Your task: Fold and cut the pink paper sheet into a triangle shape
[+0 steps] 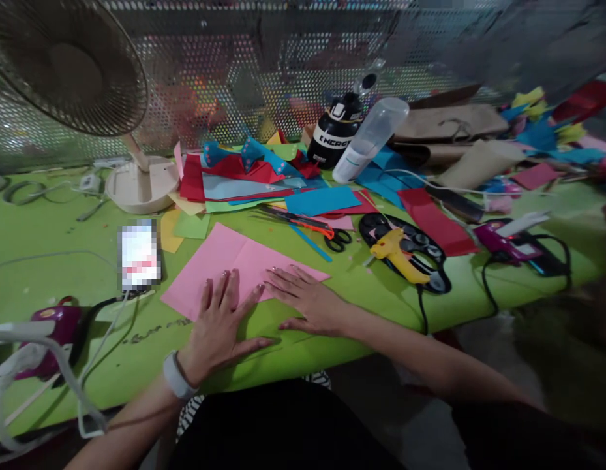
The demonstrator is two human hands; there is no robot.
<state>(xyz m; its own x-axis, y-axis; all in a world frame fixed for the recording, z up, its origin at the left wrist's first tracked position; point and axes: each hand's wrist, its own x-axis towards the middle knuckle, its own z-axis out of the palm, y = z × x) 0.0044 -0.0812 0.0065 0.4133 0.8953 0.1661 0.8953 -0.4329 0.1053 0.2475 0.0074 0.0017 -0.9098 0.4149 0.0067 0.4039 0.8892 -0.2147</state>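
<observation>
A pink sheet of paper [219,254] lies on the green table with a faint crease running through it. My left hand [219,326] rests flat on the sheet's near edge, fingers spread; a pale band circles that wrist. On the right part of the same edge lies my right hand [312,300], palm down with fingers stretched out. The fingertips of both hands come close together near the middle. Beyond the paper are scissors [334,236] with dark handles. Right of them, a yellow glue gun [395,254] rests on a black palette [439,281].
A fan [143,186] stands at the back left, near a phone [140,254]. Coloured paper [322,201], a black bottle [332,134] and a clear bottle [371,140] are at the back. Purple devices with cords sit at left [53,333] and right [503,241].
</observation>
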